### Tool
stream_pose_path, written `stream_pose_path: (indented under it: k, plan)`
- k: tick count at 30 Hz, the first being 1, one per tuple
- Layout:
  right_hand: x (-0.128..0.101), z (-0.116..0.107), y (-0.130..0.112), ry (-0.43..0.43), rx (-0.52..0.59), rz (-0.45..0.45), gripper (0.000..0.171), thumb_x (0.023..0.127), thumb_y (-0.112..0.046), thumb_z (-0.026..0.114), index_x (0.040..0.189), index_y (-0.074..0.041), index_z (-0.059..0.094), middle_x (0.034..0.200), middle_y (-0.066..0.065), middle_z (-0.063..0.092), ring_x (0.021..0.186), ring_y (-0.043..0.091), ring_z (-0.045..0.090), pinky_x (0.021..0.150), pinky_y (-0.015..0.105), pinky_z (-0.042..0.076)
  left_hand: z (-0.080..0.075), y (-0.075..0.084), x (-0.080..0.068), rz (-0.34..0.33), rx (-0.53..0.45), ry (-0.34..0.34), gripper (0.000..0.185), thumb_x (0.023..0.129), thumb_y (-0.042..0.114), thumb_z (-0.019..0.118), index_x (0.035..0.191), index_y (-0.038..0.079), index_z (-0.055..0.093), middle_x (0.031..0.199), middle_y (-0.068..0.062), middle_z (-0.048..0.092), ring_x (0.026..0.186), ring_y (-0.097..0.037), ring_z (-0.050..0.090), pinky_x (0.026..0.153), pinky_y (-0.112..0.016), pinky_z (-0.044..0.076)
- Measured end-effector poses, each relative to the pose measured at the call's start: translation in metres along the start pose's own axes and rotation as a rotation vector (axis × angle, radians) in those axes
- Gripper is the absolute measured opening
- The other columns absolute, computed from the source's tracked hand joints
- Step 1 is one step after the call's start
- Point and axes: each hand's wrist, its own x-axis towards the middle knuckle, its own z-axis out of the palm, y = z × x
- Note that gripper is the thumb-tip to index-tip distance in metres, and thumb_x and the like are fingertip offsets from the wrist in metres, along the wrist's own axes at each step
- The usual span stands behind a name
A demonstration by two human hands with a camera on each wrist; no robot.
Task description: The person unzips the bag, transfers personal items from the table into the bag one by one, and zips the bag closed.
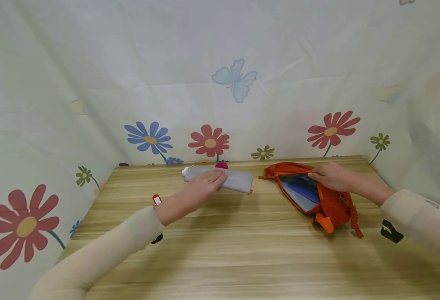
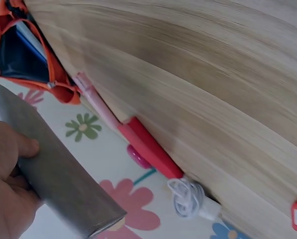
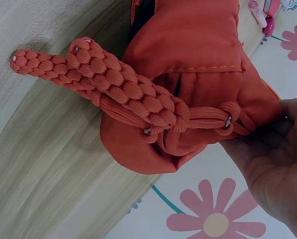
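Observation:
My left hand (image 1: pixel 199 191) grips a flat, grey, rectangular object (image 2: pixel 64 169), thumb on one face and fingers behind. In the left wrist view it hangs in front of the patterned backdrop, tilted. To its right in the head view lies an orange zip pouch (image 1: pixel 334 204) with its mouth gaping. My right hand (image 1: pixel 332 177) pinches the pouch's rim on the right side. Inside, a blue flat item (image 1: pixel 304 189) shows against the pale lining. The right wrist view shows the pouch's braided orange cord (image 3: pixel 133 89) and the fingers holding the fabric edge.
Along the table's back edge lie a pink pen-like stick (image 2: pixel 98 102), a red oblong box (image 2: pixel 148 147), a magenta rounded thing (image 2: pixel 138 157) and a white coiled cable with plug (image 2: pixel 188 196). A small red-and-white item (image 1: pixel 157 199) lies at the left. Flowered cloth (image 1: pixel 148 96) surrounds the table.

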Motion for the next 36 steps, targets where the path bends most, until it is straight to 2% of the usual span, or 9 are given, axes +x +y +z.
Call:
stream_pose_path:
  k: [4,7,9,12,14,17,26,31,36]
  plan:
    - [-0.001,-0.001,-0.001,0.001,0.002,0.007,0.042,0.107,-0.020,0.048,0.126,0.014,0.063,0.064,0.001,0.043,0.057,0.016,0.040,0.062,0.034,0.039,0.003,0.007,0.010,0.046,-0.014,0.032,0.061,0.087,0.004,0.079,0.143,0.000,0.056,0.141,-0.016,0.060,0.132,-0.030,0.057,0.108,-0.042,0.046]
    - [-0.001,-0.001,-0.002,0.017,-0.024,0.003,0.042,0.107,-0.021,0.049,0.125,0.013,0.064,0.074,0.004,0.061,0.063,0.015,0.048,0.070,0.039,0.050,0.007,0.013,0.017,0.079,-0.015,0.047,0.059,0.087,0.005,0.079,0.142,0.001,0.057,0.141,-0.014,0.061,0.132,-0.028,0.057,0.108,-0.041,0.046]
    - [-0.001,-0.001,-0.003,0.010,-0.024,0.001,0.043,0.107,-0.021,0.049,0.127,0.014,0.063,0.077,0.006,0.063,0.064,0.016,0.049,0.072,0.041,0.051,0.011,0.018,0.021,0.102,-0.010,0.048,0.058,0.088,0.006,0.078,0.143,0.002,0.058,0.142,-0.013,0.061,0.132,-0.027,0.057,0.108,-0.040,0.046]
    - [0.000,0.001,-0.003,0.003,-0.014,0.003,0.042,0.107,-0.021,0.049,0.127,0.013,0.064,0.071,0.003,0.057,0.062,0.015,0.046,0.066,0.037,0.048,0.015,0.026,0.028,0.130,-0.008,0.054,0.057,0.089,0.009,0.078,0.143,0.003,0.058,0.142,-0.012,0.061,0.131,-0.025,0.058,0.108,-0.037,0.046]
    - [0.000,0.002,-0.003,-0.002,0.001,0.010,0.040,0.108,-0.021,0.049,0.121,0.012,0.067,0.063,0.000,0.042,0.056,0.016,0.039,0.060,0.033,0.038,0.018,0.031,0.034,0.139,-0.019,0.060,0.057,0.089,0.009,0.078,0.143,0.005,0.058,0.142,-0.010,0.061,0.131,-0.024,0.058,0.107,-0.036,0.047]
    - [0.001,0.003,-0.003,0.011,0.007,0.007,0.036,0.107,-0.021,0.049,0.114,0.008,0.070,0.060,-0.003,0.037,0.054,0.014,0.037,0.057,0.031,0.033,0.020,0.039,0.043,0.155,-0.029,0.072,0.054,0.091,0.009,0.076,0.142,0.006,0.059,0.141,-0.010,0.062,0.130,-0.022,0.059,0.107,-0.035,0.047]
    - [0.000,0.000,-0.005,0.030,0.003,-0.006,0.030,0.106,-0.021,0.052,0.093,0.000,0.070,0.061,-0.003,0.038,0.057,0.014,0.039,0.058,0.031,0.034,0.028,0.061,0.072,0.229,0.015,0.123,0.044,0.098,0.010,0.067,0.142,0.006,0.060,0.139,-0.008,0.063,0.129,-0.019,0.060,0.108,-0.030,0.046]
    - [0.001,0.000,-0.006,0.025,-0.008,0.000,0.031,0.107,-0.022,0.052,0.095,0.000,0.069,0.062,-0.003,0.038,0.057,0.014,0.039,0.058,0.031,0.033,0.034,0.072,0.086,0.237,0.015,0.141,0.039,0.102,0.007,0.061,0.141,0.006,0.061,0.138,-0.008,0.064,0.128,-0.019,0.061,0.109,-0.030,0.045]
    - [0.001,0.000,-0.006,0.016,-0.010,0.009,0.032,0.107,-0.024,0.051,0.098,0.000,0.070,0.063,-0.002,0.039,0.058,0.015,0.040,0.058,0.031,0.034,0.041,0.080,0.099,0.207,0.070,0.099,0.039,0.104,0.008,0.056,0.144,0.008,0.058,0.141,-0.007,0.062,0.130,-0.019,0.059,0.110,-0.030,0.044]
